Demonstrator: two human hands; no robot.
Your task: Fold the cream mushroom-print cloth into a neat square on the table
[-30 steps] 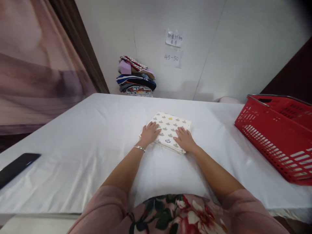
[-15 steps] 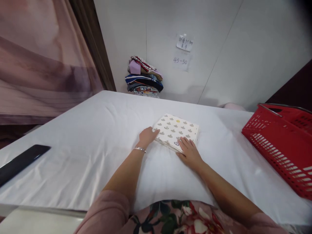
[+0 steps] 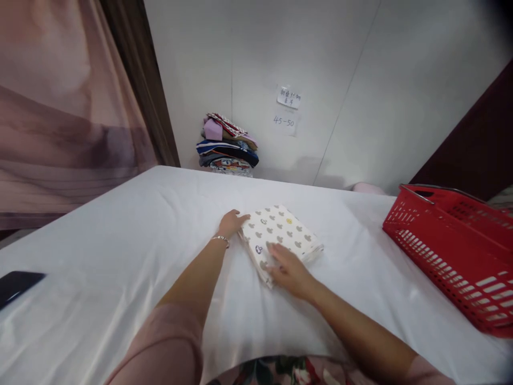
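Note:
A folded white cloth (image 3: 276,230) with grey cloud-like or animal-head prints and one yellow print lies turned at an angle on the white-covered table (image 3: 188,214). My left hand (image 3: 232,223), a silver bracelet at its wrist, is at the cloth's left corner. Its thumb rests on top and the other fingers close against the edge, partly hidden. Over the near part of the cloth is my right hand (image 3: 292,272), slightly blurred, with thumb and fingers apart. Its fingertips are at the printed top layer, and nothing is gripped in it.
A red plastic basket (image 3: 444,256) with a metal handle stands on the right of the table. Stacked folded clothes (image 3: 228,144) sit beyond the far edge against the wall. A dark flat object (image 3: 18,286) lies at the left. A pink curtain (image 3: 72,117) hangs at the left.
The cloth has turned clockwise, its near corner now pointing towards me. My right hand has shifted left along it, while my left stays at its left side. The view has tilted up slightly.

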